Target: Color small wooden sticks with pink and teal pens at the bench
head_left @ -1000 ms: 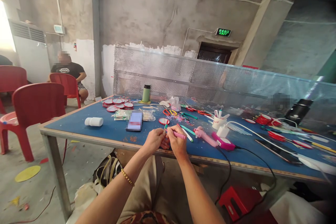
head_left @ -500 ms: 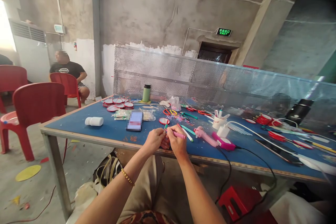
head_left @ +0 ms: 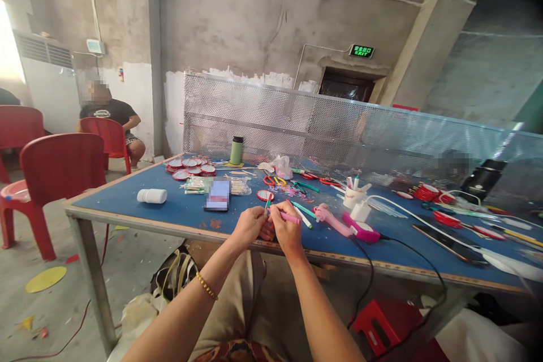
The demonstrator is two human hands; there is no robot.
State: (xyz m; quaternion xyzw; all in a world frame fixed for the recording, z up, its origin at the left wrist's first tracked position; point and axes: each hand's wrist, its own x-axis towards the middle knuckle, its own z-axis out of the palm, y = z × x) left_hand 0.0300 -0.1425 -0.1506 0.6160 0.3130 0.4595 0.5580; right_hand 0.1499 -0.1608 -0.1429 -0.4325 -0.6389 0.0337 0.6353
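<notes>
My right hand (head_left: 289,231) is closed around a pink marker pen (head_left: 291,218), gripped like a writing tool, its tip pointing left toward my other hand. My left hand (head_left: 251,223) is closed in a pinch on a thin pale stick with a greenish part (head_left: 268,202), which rises between the two hands. They meet just above the table's front edge. Right behind the stick lies a round white disc with a red rim (head_left: 262,195). Close to my right hand are a teal marker (head_left: 304,208) and a white marker with a green end (head_left: 306,220).
On the blue table (head_left: 178,222) are a phone (head_left: 218,194), a white bottle (head_left: 151,196), stacked red-rimmed discs (head_left: 190,168), a green flask (head_left: 236,151), a pen cup (head_left: 353,197), a pink handheld fan (head_left: 333,220) and cables. A perforated metal screen (head_left: 263,116) stands behind. A person (head_left: 112,113) sits far left.
Both hands stay almost in place, still holding the pink marker pen and the thin stick. The seated person's arm has shifted slightly. Nothing on the table has moved.
</notes>
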